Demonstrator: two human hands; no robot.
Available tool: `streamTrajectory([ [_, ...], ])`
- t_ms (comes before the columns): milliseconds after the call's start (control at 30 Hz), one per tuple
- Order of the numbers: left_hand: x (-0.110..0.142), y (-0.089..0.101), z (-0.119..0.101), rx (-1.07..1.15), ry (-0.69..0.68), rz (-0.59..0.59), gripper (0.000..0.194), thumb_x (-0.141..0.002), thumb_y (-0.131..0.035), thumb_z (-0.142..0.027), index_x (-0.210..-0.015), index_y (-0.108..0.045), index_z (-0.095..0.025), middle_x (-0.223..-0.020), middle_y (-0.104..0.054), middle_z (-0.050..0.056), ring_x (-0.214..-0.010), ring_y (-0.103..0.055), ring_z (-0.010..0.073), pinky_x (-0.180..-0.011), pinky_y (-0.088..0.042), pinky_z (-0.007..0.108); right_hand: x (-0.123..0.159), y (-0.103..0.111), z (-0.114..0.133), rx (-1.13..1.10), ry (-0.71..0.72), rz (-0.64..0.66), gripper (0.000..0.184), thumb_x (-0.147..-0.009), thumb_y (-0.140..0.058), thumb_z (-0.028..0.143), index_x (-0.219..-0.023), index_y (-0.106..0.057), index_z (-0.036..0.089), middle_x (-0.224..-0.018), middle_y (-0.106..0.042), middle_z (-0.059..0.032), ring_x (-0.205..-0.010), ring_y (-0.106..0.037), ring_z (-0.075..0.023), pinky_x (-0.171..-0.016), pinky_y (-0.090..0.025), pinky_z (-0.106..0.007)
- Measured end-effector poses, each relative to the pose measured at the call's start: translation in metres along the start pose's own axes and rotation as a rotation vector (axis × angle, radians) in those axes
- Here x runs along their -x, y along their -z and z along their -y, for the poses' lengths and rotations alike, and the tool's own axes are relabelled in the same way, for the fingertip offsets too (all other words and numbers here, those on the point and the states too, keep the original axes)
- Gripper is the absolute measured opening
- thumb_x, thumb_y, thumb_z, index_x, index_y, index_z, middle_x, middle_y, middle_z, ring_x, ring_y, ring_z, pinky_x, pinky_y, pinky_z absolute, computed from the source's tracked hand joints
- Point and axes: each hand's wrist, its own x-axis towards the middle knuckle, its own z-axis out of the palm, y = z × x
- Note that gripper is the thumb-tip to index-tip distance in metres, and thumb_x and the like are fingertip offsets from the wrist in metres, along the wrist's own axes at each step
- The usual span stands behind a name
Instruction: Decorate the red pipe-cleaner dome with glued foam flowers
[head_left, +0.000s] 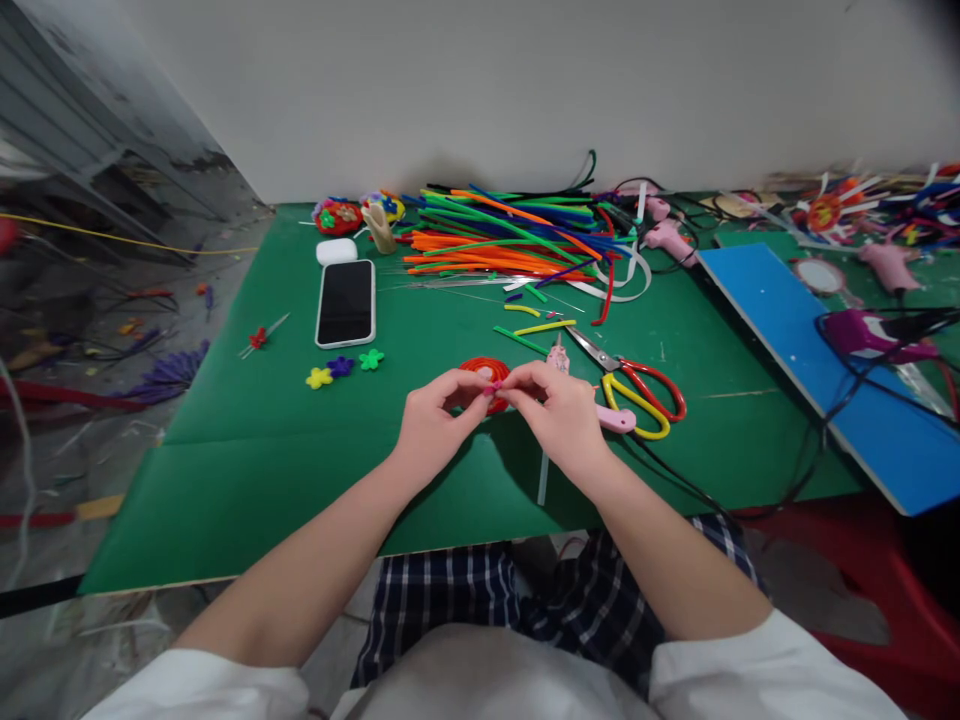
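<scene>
Both hands meet over the middle of the green table, fingertips pinched together. A small pink piece of pipe cleaner (493,388) is held between my left hand (441,417) and my right hand (556,412). Just behind the fingertips lies a red coiled disc (480,366), partly covered by the hands. Beside my right hand rests a pink glue gun (616,419), its body mostly hidden by that hand. Scissors with red and yellow handles (636,398) lie to the right. Yellow (319,378), purple (340,366) and green (370,359) flowers sit to the left.
A phone (346,303) and a white case (336,251) lie at the back left. Pipe cleaners (502,240) are heaped along the wall. Cut pieces (545,326) lie nearer. A blue board (817,350) and cables (814,440) occupy the right side.
</scene>
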Motion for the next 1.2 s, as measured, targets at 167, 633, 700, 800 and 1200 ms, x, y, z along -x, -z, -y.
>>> streamTrajectory([
  [167, 0.001, 0.002, -0.001, -0.017, -0.033, -0.048, 0.013, -0.074, -0.061, -0.024, -0.084, -0.064, -0.018, -0.084, -0.068, 0.002, -0.069, -0.065, 0.0117, -0.068, -0.055, 0.025, 0.001, 0.001, 0.001, -0.089, 0.010, -0.010, 0.005, -0.074, -0.060, 0.022, -0.078, -0.062, 0.021, -0.077, -0.068, 0.0009, -0.069, -0.064, -0.0139, -0.065, -0.050, -0.026],
  [633, 0.000, 0.005, 0.001, -0.173, -0.206, -0.030, 0.014, -0.077, -0.057, -0.021, -0.089, -0.065, -0.019, -0.089, -0.068, 0.003, -0.078, -0.063, 0.0126, -0.072, -0.053, 0.026, 0.003, 0.008, -0.002, -0.055, 0.026, 0.037, 0.006, -0.078, -0.056, 0.022, -0.081, -0.061, 0.021, -0.076, -0.066, 0.0009, -0.067, -0.061, -0.0122, -0.061, -0.049, -0.024],
  [700, -0.003, 0.008, 0.003, -0.195, -0.249, -0.098, 0.021, -0.077, -0.056, -0.020, -0.098, -0.062, -0.019, -0.098, -0.064, 0.005, -0.081, -0.061, 0.0128, -0.073, -0.053, 0.027, 0.002, 0.013, -0.005, -0.009, 0.048, 0.039, 0.007, -0.080, -0.055, 0.023, -0.082, -0.061, 0.021, -0.079, -0.065, -0.0001, -0.072, -0.061, -0.0131, -0.065, -0.048, -0.026],
  [800, -0.009, 0.012, 0.009, -0.214, -0.226, -0.234, 0.030, -0.079, -0.052, -0.018, -0.109, -0.054, -0.020, -0.107, -0.057, 0.007, -0.084, -0.059, 0.0125, -0.074, -0.051, 0.028, -0.001, 0.019, -0.012, 0.137, 0.114, 0.046, 0.008, -0.082, -0.053, 0.024, -0.081, -0.061, 0.021, -0.083, -0.064, -0.0017, -0.080, -0.058, -0.0156, -0.077, -0.045, -0.031],
  [1200, -0.021, 0.015, 0.017, -0.233, -0.201, 0.011, 0.028, -0.083, -0.045, -0.024, -0.108, -0.056, -0.018, -0.116, -0.057, 0.007, -0.109, -0.051, 0.0180, -0.092, -0.044, 0.036, -0.009, 0.001, -0.011, 0.358, 0.041, 0.329, 0.009, -0.080, -0.052, 0.018, -0.074, -0.059, 0.019, -0.080, -0.058, -0.0015, -0.074, -0.054, -0.0142, -0.069, -0.039, -0.027],
])
